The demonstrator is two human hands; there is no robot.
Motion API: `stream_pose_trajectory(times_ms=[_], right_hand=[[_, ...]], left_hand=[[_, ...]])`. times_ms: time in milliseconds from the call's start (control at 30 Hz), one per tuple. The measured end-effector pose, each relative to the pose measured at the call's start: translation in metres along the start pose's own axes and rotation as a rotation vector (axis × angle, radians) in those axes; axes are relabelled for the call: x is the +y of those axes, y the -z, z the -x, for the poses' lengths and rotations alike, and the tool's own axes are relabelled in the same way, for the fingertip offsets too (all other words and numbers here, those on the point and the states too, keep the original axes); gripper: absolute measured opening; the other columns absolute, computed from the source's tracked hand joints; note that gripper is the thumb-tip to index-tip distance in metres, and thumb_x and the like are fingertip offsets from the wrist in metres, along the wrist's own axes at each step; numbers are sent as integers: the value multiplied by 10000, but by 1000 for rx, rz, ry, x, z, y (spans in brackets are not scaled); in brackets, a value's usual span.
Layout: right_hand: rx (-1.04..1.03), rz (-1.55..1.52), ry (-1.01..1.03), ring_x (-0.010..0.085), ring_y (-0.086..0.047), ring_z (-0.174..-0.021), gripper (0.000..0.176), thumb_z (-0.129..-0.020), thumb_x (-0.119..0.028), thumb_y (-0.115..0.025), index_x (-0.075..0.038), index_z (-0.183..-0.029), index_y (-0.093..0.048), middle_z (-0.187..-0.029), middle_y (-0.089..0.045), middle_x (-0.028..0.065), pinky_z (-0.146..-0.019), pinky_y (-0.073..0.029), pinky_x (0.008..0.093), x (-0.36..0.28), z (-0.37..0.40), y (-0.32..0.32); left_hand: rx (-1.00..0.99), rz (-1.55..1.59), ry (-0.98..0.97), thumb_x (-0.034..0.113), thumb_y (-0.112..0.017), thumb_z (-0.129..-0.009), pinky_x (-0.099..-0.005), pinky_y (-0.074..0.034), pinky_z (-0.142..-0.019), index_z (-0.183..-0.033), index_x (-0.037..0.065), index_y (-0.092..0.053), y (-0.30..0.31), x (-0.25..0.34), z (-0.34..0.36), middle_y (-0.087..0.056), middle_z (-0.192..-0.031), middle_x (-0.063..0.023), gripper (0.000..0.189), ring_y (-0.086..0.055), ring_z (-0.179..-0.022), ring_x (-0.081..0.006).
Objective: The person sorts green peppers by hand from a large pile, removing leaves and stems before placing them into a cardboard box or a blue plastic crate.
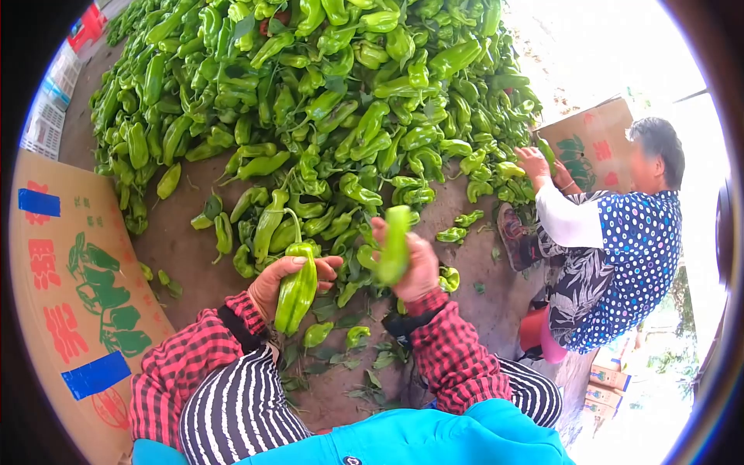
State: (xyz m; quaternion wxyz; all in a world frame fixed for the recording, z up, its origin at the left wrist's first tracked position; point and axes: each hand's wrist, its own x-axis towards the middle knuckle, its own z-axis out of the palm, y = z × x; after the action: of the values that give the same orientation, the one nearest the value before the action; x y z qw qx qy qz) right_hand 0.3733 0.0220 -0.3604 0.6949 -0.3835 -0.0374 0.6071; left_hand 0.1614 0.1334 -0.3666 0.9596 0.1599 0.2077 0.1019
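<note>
Peppers, green and heaped in a broad pile point(325, 101), cover the ground ahead. Left of it lies a cardboard box point(70, 294) with blue tape. At the right a co-worker point(612, 256) reaches into the heap beside a second box point(593, 143). The left hand point(277, 280) has its grip wrapped around a dangling pepper point(298, 298). The right hand point(422, 271) has its grip closed on an upright pepper point(395, 244). Both are held at the pile's near edge.
</note>
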Motion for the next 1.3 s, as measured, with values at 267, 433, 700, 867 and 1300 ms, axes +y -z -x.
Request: stream_pose_trajectory(times_ms=[267,433,700,867,1300], right_hand=[[-81,1037,195,221,-517,-1004,203,-893,-171,-502,-11,-969,-601,-1051,-570,119,-855,-410,307,23,-41,3],[988,1621,455,321,-435,-1093,475,-660,6,-528,-99,-1123,-499,-1183,-459,120,-942,-355,385,-50,-113,122],[646,1818,259,283,-388,-1143,518,-639,-138,-711,-157,-1120,-519,-1257,-397,43,-950,-336,402,-70,-113,141],[272,606,39,162,-560,-717,257,-796,-211,-645,-58,-964,-525,-873,-585,92,-642,-468,317,-63,-64,126],[-14,53,-336,59,-359,-467,322,-860,-300,-569,-180,-1123,-429,-715,-546,18,-424,-304,223,12,12,-25]], left_hand=[[45,-78,70,349,-593,-703,-354,-414,-864,-1016,33,-545,-7,6,5,-484,-1134,-183,447,-537,-957,-248],[8,45,18,239,-593,-703,-447,-402,-894,-1043,54,-543,0,9,8,-473,-1157,-188,390,-534,-970,-346],[125,-25,106,61,-615,-696,-464,-464,-850,-1066,49,-523,10,11,5,-512,-1091,-151,381,-537,-996,-335],[128,19,142,23,-618,-698,-421,-482,-819,-1059,28,-517,-3,12,-2,-535,-1042,-123,374,-568,-939,-281],[153,-122,76,196,-740,-705,-313,-447,-800,-1094,63,-517,2,2,-10,-567,-963,-37,468,-547,-907,-156]])
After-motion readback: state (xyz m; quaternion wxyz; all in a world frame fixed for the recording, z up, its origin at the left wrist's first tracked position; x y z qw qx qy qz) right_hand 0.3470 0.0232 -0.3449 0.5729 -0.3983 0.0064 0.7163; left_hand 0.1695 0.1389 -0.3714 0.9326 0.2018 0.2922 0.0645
